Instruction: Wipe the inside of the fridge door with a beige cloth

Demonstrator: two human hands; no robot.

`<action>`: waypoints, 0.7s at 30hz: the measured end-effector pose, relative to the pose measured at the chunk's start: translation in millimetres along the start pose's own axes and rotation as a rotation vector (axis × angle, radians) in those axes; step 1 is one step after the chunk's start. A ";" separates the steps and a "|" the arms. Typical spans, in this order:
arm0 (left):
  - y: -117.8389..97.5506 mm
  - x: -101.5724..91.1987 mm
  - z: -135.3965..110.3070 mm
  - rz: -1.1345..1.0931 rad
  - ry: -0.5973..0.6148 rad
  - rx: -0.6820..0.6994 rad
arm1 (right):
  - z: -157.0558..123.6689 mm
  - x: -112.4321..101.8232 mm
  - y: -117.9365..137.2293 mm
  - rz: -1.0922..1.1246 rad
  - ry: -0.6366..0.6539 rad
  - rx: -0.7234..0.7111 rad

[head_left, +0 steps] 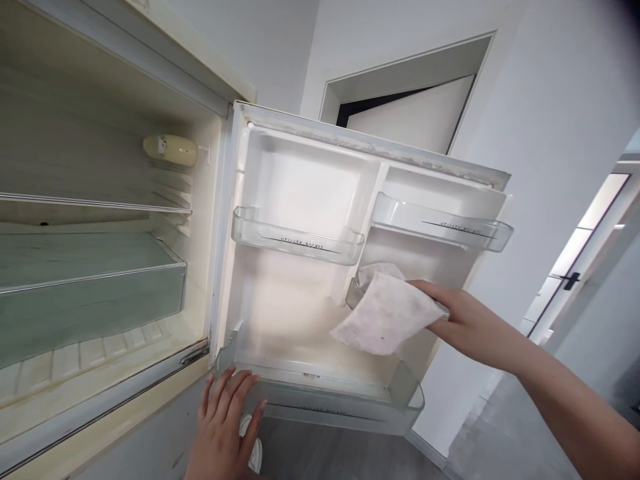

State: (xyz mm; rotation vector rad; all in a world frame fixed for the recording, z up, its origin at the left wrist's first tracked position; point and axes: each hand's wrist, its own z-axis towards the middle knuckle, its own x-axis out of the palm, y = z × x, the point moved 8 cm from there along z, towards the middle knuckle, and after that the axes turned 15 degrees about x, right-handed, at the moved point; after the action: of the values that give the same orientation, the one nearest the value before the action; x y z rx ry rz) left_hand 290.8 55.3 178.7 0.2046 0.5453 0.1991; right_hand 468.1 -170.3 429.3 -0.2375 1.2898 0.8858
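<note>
The white fridge door (295, 187) stands wide open, its inner side facing me. My right hand (463, 319) holds a soiled white cloth (385, 317) against a small clear door bin (356, 291) at mid height. My left hand (225, 417) lies with fingers spread on the front left corner of the clear bottom door shelf (350, 407). Two clear pockets, the left one (295, 240) and the right one (443, 223), hang higher on the door.
The fridge compartment (100, 200) on the left has glass shelves (95, 275) and a yellowed lamp cover (170, 150) on its wall. Behind the door are a white wall and a doorway (410, 107). Grey floor (495, 433) shows at lower right.
</note>
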 end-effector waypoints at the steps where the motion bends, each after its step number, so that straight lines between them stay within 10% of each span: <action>1: 0.4 0.2 -0.9 0.000 0.002 -0.003 | -0.9 -2.6 -10.7 0.010 -0.003 0.027; 7: -1.8 -3.0 1.4 -0.011 -0.028 0.014 | 0.8 -27.3 -54.6 -0.014 -0.142 0.145; 13: -2.9 -4.3 2.7 -0.033 -0.028 0.007 | -15.4 -54.0 -3.6 -0.388 -0.889 -0.304; 16: -2.3 -6.0 3.2 -0.017 -0.036 0.007 | 0.6 -35.5 14.8 -0.493 -0.862 -0.515; 21: -2.2 -7.3 7.1 -0.019 -0.050 0.014 | 45.2 -19.5 26.0 -0.528 -0.698 -0.402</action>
State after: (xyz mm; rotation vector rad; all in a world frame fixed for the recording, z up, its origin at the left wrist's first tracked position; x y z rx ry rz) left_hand 288.7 50.5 187.8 0.2175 0.4994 0.1711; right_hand 483.1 -133.9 468.8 -0.5060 0.3599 0.6672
